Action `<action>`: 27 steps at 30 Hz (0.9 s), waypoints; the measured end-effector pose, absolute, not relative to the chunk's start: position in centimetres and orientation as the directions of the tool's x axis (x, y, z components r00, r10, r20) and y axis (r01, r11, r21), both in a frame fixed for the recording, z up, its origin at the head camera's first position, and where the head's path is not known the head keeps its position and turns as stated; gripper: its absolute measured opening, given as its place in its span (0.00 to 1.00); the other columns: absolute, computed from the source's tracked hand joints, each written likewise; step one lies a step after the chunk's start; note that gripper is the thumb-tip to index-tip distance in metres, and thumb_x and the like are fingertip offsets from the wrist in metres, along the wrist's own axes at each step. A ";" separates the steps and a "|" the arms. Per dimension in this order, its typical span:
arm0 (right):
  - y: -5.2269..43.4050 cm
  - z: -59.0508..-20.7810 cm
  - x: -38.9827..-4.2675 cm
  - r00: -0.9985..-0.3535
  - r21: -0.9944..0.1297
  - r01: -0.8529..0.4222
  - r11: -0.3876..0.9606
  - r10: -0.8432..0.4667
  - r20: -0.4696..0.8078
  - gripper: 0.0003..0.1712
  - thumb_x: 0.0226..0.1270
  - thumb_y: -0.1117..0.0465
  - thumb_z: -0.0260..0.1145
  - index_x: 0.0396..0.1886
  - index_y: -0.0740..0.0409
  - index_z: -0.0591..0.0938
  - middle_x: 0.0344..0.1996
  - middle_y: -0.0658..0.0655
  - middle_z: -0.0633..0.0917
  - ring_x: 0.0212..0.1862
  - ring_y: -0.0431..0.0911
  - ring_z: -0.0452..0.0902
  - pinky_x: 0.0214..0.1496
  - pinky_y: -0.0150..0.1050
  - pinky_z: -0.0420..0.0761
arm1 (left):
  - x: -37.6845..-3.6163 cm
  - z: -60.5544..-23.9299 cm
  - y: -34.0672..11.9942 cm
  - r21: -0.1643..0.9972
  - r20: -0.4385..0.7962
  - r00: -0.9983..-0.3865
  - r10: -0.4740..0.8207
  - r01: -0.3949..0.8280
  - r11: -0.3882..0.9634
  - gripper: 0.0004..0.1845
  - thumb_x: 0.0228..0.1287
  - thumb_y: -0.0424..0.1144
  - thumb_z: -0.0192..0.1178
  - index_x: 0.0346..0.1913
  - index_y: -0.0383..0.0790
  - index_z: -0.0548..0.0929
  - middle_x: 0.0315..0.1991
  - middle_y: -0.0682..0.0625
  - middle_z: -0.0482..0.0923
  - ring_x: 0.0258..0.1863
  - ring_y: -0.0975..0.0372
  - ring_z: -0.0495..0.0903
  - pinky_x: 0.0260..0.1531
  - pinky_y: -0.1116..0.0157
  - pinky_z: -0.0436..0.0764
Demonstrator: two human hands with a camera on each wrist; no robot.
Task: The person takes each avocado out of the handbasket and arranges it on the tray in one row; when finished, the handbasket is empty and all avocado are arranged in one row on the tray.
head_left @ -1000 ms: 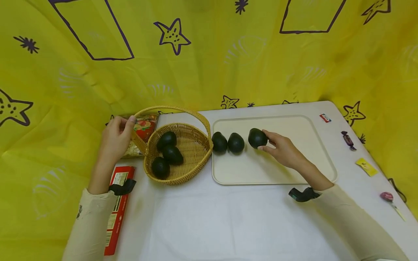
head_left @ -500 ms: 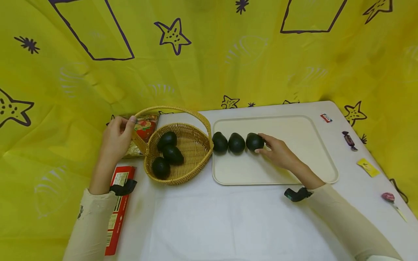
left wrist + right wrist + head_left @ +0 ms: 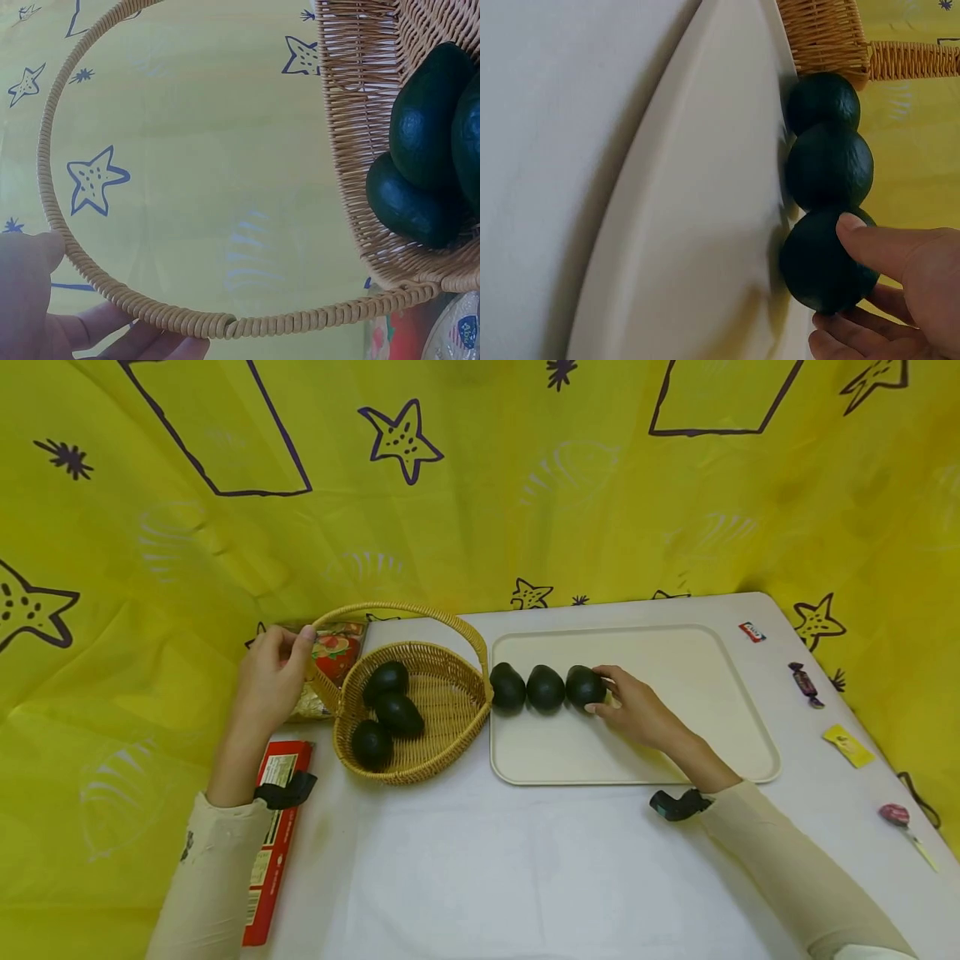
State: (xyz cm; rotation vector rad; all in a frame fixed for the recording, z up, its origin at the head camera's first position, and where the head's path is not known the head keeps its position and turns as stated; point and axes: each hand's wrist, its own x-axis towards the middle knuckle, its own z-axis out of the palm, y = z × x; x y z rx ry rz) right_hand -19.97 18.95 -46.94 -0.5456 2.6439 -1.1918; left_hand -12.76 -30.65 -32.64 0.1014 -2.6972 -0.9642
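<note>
My left hand (image 3: 272,681) grips the handle (image 3: 187,321) of a wicker basket (image 3: 442,760). Inside the basket, towards its left side, lie three dark green avocados (image 3: 400,715). On the cream tray (image 3: 570,768) to the right, three more avocados stand in a row. The leftmost avocado (image 3: 507,687) is beside the basket's rim, and the middle avocado (image 3: 545,688) follows it closely. My right hand (image 3: 641,714) holds the rightmost avocado (image 3: 821,262), its thumb on top and its fingers along the far side in the right wrist view.
A red box (image 3: 270,868) lies under my left forearm. Behind the left hand is a colourful food packet (image 3: 333,652). Along the table's right side are wrapped sweets (image 3: 805,684), a yellow packet (image 3: 847,745) and a lollipop (image 3: 895,814). A yellow patterned cloth (image 3: 480,502) hangs behind.
My right hand has brought its avocado left and down onto the tray, next to the middle avocado. Over the last half second it has barely moved. The left hand keeps its place on the handle.
</note>
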 end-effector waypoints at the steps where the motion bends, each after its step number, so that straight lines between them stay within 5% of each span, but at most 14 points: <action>1: 18.9 -46.9 -20.0 -0.915 -0.753 -0.251 0.609 -0.403 -0.021 0.39 0.75 0.61 0.71 0.76 0.70 0.63 0.76 0.75 0.67 0.75 0.72 0.66 0.75 0.63 0.68 | -12.8 -32.7 -30.7 0.630 0.236 -0.959 -0.155 0.030 0.776 0.32 0.85 0.59 0.43 0.53 0.27 0.75 0.53 0.32 0.73 0.52 0.41 0.73 0.51 0.47 0.69; 27: 19.9 -45.3 -19.7 -0.903 -0.694 -0.287 0.661 -0.427 -0.034 0.44 0.74 0.53 0.73 0.78 0.71 0.64 0.75 0.73 0.69 0.74 0.71 0.67 0.73 0.66 0.68 | -12.8 -32.6 -30.9 0.638 0.237 -0.960 -0.151 0.036 0.769 0.32 0.84 0.60 0.45 0.51 0.28 0.76 0.52 0.32 0.74 0.52 0.41 0.73 0.53 0.48 0.69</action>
